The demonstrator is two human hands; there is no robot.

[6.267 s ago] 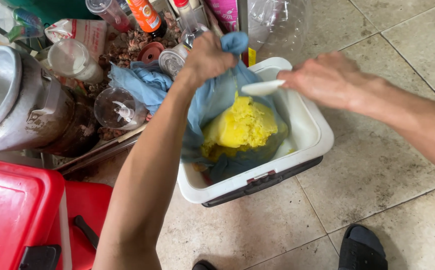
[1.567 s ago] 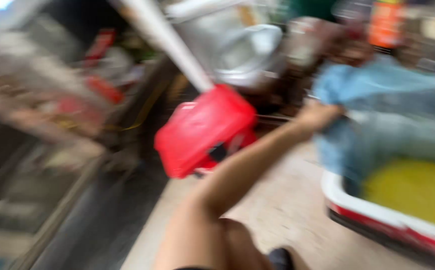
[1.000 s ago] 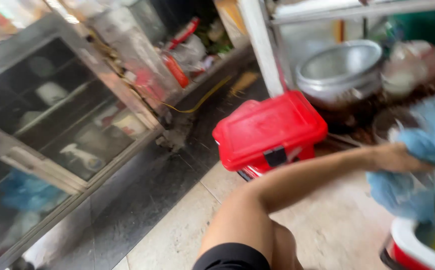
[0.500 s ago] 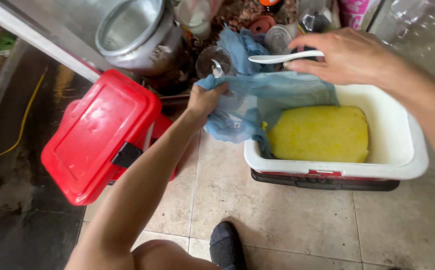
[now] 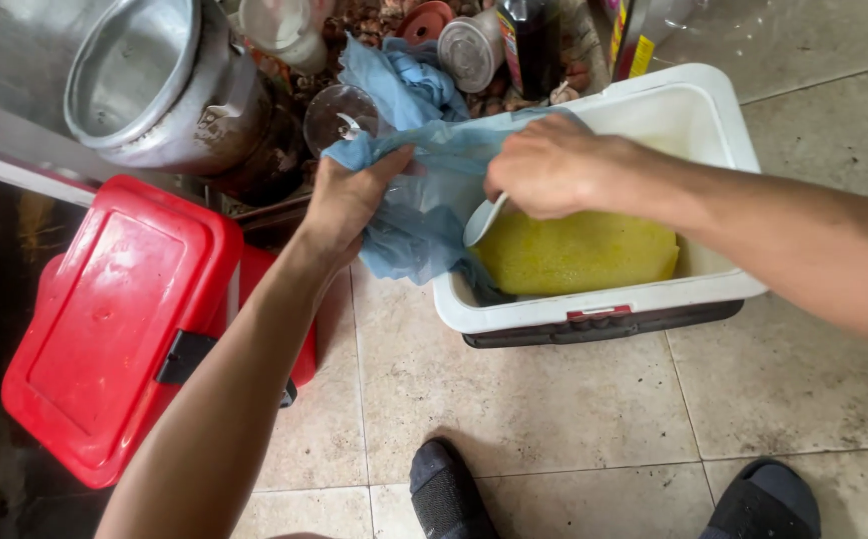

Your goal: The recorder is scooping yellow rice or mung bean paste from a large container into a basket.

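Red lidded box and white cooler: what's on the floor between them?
In the head view, bare tile floor separates the red box from the white cooler; above it hangs the blue cloth, gripped by the left hand.

red lid [image 5: 114,319], alum. pot [image 5: 149,85], sandals [image 5: 763,499]

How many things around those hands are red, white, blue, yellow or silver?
Red: 1, the lidded box
White: 2, the cooler tub and the spoon in the right hand
Blue: 1, the cloth in the left hand
Yellow: 1, the food block
Silver: 1, the metal pot
Total: 6
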